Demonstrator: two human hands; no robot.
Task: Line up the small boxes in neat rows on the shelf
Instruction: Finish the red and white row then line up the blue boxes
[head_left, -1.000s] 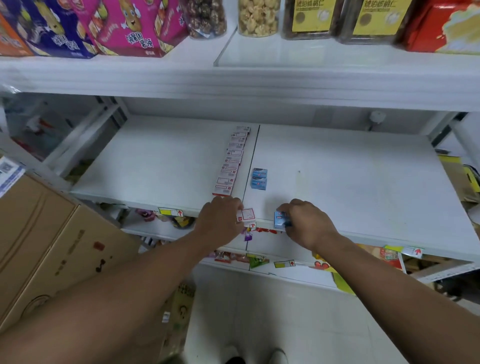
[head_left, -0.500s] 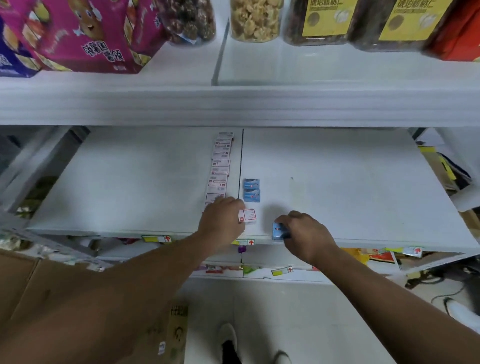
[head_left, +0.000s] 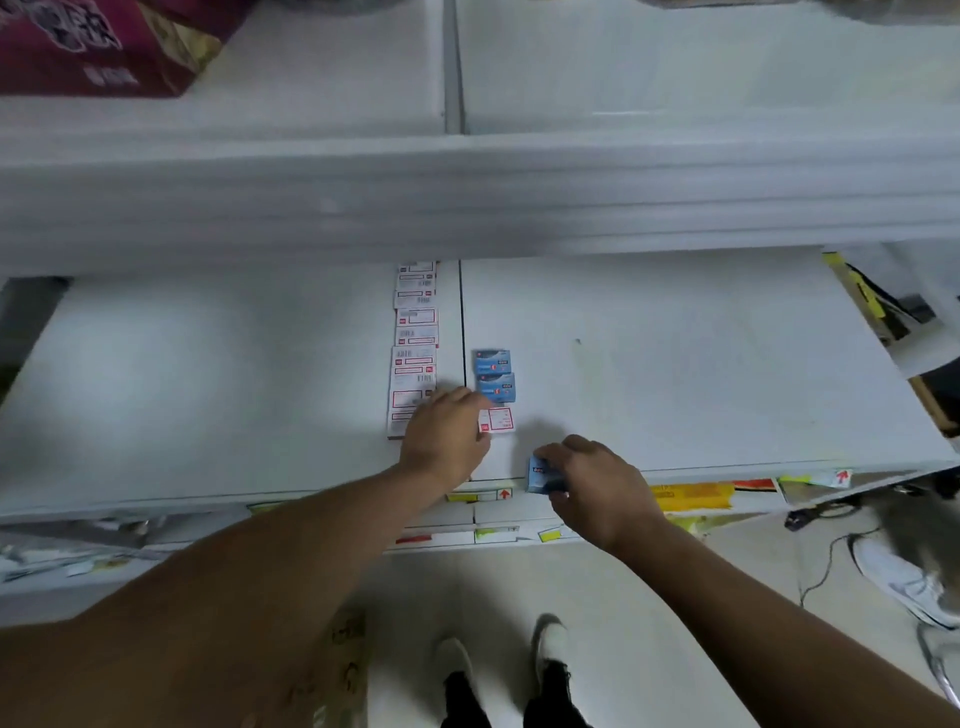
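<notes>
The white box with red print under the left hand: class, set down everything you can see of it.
The white box with red print is small and flat, seemingly cardboard, its top showing a red-outlined rectangle and a small red mark; the text is too blurred to read. It lies flat on the white shelf, just right of the seam between the panels, directly in front of the two blue boxes, continuing their line. The left hand covers its left edge, fingers touching it.
</notes>
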